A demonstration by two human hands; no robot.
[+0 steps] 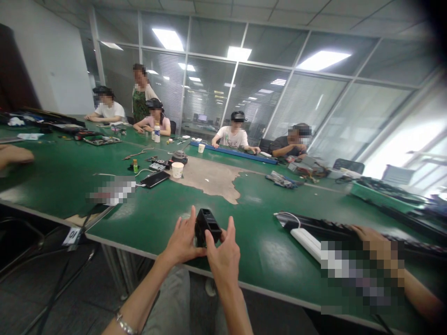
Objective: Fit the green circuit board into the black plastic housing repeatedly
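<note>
A small black box-like device (208, 222) stands at the near edge of the green table, between my two hands. On its left side is my left hand (182, 239), fingers raised and spread, with the thumb low by the device. My right hand (225, 251) is on the near right side, its thumb against the device's front and its index finger stretched upward. Both hands cup the device loosely, and parts of their fingers are hidden behind it. A metal bracelet (125, 324) circles my left wrist.
A paper cup (177, 170), a phone (155, 179) and cables lie beyond my hands on the green table (258, 223). At right, another person's hand (375, 239) rests near a white power strip (307, 243). Several people sit across the table; a hand (16, 154) shows far left.
</note>
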